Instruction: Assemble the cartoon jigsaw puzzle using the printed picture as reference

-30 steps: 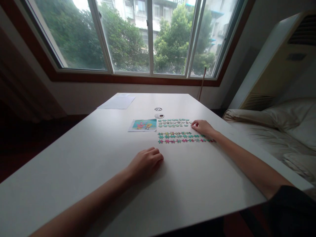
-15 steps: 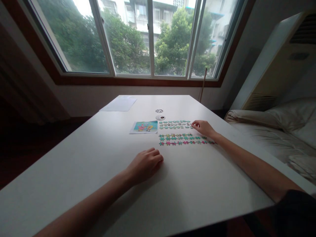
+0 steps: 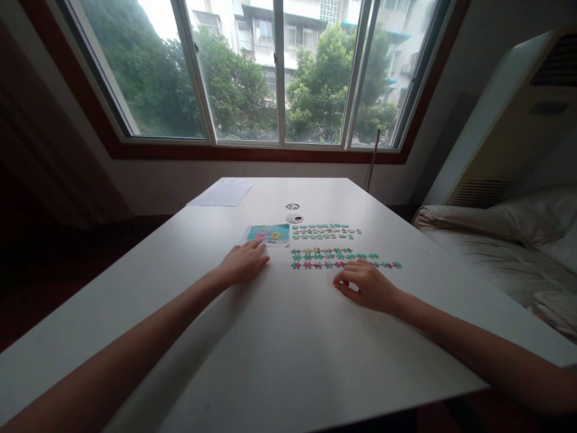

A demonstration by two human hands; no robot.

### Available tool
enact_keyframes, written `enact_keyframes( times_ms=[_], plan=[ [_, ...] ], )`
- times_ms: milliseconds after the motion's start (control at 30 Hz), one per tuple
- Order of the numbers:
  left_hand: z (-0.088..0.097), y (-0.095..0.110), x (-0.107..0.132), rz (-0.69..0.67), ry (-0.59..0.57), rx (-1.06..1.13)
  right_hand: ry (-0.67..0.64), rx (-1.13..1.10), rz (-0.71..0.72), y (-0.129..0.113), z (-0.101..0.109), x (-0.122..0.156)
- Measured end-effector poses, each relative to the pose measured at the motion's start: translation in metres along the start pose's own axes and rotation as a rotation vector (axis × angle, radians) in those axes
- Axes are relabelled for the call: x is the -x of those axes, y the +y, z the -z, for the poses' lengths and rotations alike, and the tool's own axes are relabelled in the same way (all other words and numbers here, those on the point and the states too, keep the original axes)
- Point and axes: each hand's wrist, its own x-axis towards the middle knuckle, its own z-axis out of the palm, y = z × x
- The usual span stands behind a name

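Puzzle pieces lie in rows on the white table (image 3: 279,337): a far group (image 3: 324,231) and a near group (image 3: 342,260) in teal, pink and yellow. A small colourful picture card (image 3: 270,234) lies left of them. My left hand (image 3: 243,263) rests flat on the table, fingers stretched toward the card's near edge and holding nothing. My right hand (image 3: 367,284) sits just in front of the near rows, fingers curled loosely with the tips on the table; nothing shows in it.
A sheet of paper (image 3: 220,193) lies at the far left of the table. Two small round things (image 3: 294,213) sit behind the card. A bed with pillows (image 3: 496,240) stands to the right, a window behind, and a thin stick (image 3: 372,157) leans at the wall.
My right hand drew back from the far rows to just in front of the near rows. My left hand slid forward and left, up to the picture card.
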Motion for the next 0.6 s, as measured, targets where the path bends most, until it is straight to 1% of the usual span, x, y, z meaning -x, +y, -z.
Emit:
enact_keyframes(
  times_ms=[67,133,300,400,467,600],
  plan=[
    [-0.003,-0.004,0.006,0.025,-0.028,-0.001,-0.004,-0.003,0.033,-0.007,-0.001,0.002],
    [-0.004,-0.004,0.019,0.056,-0.043,-0.007,-0.011,-0.02,0.056,-0.014,0.0,0.003],
    [-0.003,0.007,0.07,0.106,-0.066,-0.023,-0.101,-0.087,0.119,-0.037,-0.003,-0.003],
    [-0.003,0.018,0.1,0.123,-0.057,-0.052,-0.165,-0.1,0.181,-0.052,-0.016,-0.015],
    [-0.003,0.023,0.115,0.123,-0.042,-0.061,-0.191,-0.11,0.192,-0.061,-0.026,-0.026],
    [-0.001,0.029,0.132,0.089,-0.034,-0.041,-0.221,-0.14,0.178,-0.075,-0.04,-0.046]
  ],
)
